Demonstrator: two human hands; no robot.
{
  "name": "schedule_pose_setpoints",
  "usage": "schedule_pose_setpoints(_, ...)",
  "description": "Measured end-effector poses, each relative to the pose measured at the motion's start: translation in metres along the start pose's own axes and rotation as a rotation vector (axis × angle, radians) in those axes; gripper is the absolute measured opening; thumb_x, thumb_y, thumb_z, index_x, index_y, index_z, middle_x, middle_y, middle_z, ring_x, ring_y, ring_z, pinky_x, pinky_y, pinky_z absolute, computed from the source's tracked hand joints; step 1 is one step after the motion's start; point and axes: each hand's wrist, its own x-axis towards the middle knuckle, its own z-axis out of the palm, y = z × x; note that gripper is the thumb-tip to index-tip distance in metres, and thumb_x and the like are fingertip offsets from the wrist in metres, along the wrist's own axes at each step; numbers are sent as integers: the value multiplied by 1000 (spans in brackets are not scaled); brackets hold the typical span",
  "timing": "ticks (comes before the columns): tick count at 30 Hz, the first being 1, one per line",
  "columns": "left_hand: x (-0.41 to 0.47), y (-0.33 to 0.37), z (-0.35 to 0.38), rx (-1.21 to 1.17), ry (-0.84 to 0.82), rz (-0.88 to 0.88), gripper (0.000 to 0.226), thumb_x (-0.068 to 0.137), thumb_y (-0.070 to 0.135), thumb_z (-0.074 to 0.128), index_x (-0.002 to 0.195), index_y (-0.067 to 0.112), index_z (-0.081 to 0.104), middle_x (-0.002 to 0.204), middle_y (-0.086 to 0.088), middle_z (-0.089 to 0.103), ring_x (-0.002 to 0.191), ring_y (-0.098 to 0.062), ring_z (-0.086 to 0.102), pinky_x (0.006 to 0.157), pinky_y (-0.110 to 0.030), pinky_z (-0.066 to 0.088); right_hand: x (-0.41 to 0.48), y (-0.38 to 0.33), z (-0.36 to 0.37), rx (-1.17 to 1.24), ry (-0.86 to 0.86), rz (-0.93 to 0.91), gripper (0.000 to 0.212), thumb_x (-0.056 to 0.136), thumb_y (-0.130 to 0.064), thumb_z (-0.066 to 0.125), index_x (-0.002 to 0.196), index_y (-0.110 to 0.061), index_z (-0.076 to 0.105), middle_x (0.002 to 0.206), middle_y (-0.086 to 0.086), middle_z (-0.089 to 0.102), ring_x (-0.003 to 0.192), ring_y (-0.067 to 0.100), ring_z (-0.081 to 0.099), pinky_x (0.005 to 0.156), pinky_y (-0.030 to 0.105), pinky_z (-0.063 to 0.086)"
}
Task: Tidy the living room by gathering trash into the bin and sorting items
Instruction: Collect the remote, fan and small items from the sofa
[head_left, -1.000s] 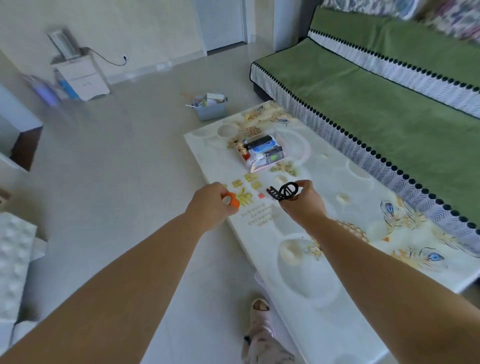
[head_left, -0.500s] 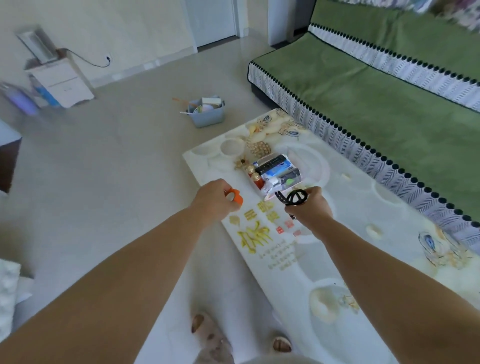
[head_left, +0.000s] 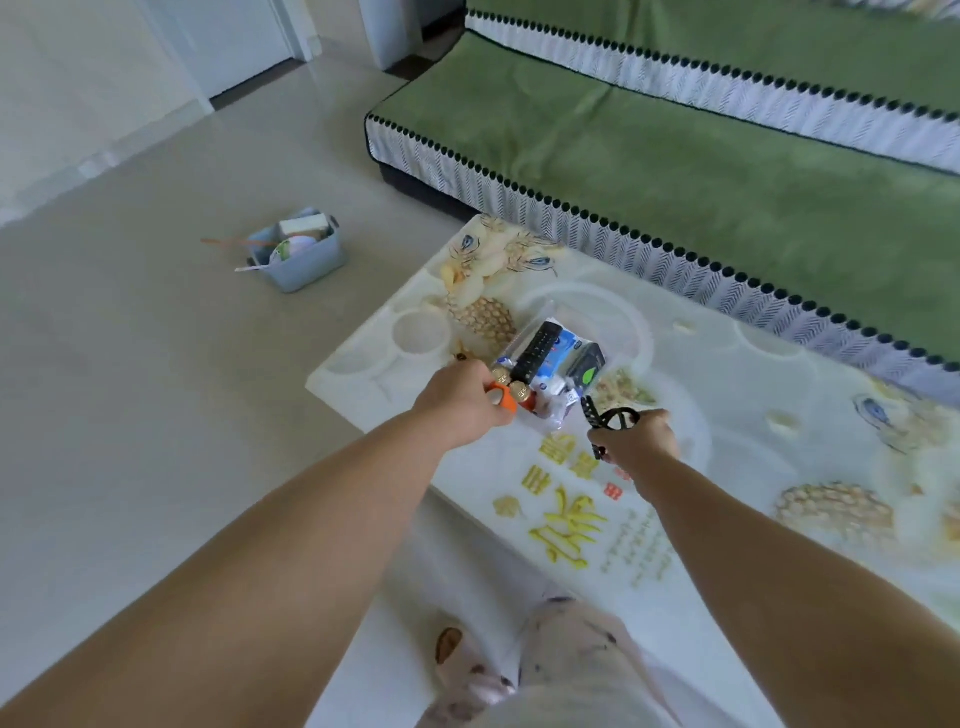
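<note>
Orange, the small item (head_left: 503, 401) gripped in our left hand (head_left: 460, 405) sits right at the near-left corner of the clear box (head_left: 563, 358) on the patterned table (head_left: 779, 447). Our right hand (head_left: 640, 442) clenches a black looped strap (head_left: 612, 417) just beside the box's near-right corner. Well apart from the box, far-left on the floor, stands the blue bin (head_left: 306, 260).

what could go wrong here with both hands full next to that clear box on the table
The left hand, gripping a small orange object, is close beside the gold-capped bottles in the clear plastic box; a nudge could topple them. The black looped cord in the right hand has a loose end near the box and might snag it.
</note>
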Motion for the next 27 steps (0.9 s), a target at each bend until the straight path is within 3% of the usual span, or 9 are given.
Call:
schedule_pose_setpoints(3, 26, -4, -4, 0, -87, 55, 24, 81, 23, 70, 94, 5, 64, 89, -11, 64, 77, -22, 52, 69, -28, 42, 10, -6, 18, 42, 21, 53, 55, 72, -22, 75, 109, -13, 35, 82, 4, 51, 83, 29, 69, 72, 42, 57)
schedule_pose_setpoints(5, 45, -4, -7, 6, -133, 63, 26, 80, 23, 71, 96, 4, 65, 98, -15, 67, 79, -23, 54, 70, -28, 42, 21, -13, 26, 60, 22, 85, 55, 73, -23, 75, 109, -12, 35, 83, 4, 52, 84, 29, 69, 73, 42, 57)
schedule_pose_setpoints(9, 85, -1, -9, 34, -197, 90, 20, 79, 25, 71, 92, 12, 64, 91, -7, 64, 80, -24, 56, 72, -29, 44, 54, -32, 42, 115, 27, 125, 59, 73, -23, 76, 115, -8, 37, 79, 4, 51, 84, 30, 69, 74, 44, 58)
schedule_pose_setpoints(13, 140, -2, -6, 63, -253, 71, 36, 77, 30, 74, 109, 19, 61, 106, 0, 65, 98, -22, 61, 85, -36, 52, 102, -49, 62, 101, 102, 193, 59, 73, -29, 74, 113, -5, 38, 81, 6, 56, 81, 28, 68, 65, 39, 56)
schedule_pose_setpoints(18, 197, -12, 16, 61, -267, 62, 37, 74, 31, 77, 106, 22, 62, 104, 0, 67, 96, -21, 62, 83, -34, 52, 159, -53, 87, 99, 129, 239, 62, 75, -30, 75, 117, -2, 38, 74, 5, 58, 69, 23, 61, 50, 29, 44)
schedule_pose_setpoints(20, 212, -16, 29, 75, -299, 69, 33, 76, 31, 76, 104, 21, 61, 103, -1, 67, 95, -21, 62, 85, -36, 53, 176, -50, 95, 99, 126, 276, 68, 75, -32, 74, 121, -2, 34, 84, 9, 63, 66, 21, 57, 46, 29, 40)
schedule_pose_setpoints(23, 230, -25, 46, 107, -350, 83, 38, 76, 34, 75, 108, 22, 60, 103, 2, 66, 95, -19, 62, 86, -40, 54, 198, -40, 104, 163, 130, 321, 67, 74, -34, 76, 118, -3, 37, 92, 14, 67, 75, 25, 62, 46, 30, 41)
schedule_pose_setpoints(27, 251, -34, 65, 154, -391, 90, 39, 75, 36, 76, 108, 21, 61, 103, 2, 67, 94, -19, 62, 85, -41, 54, 207, -31, 113, 174, 103, 299, 52, 82, -34, 70, 117, -8, 44, 78, 5, 65, 82, 24, 68, 58, 31, 47)
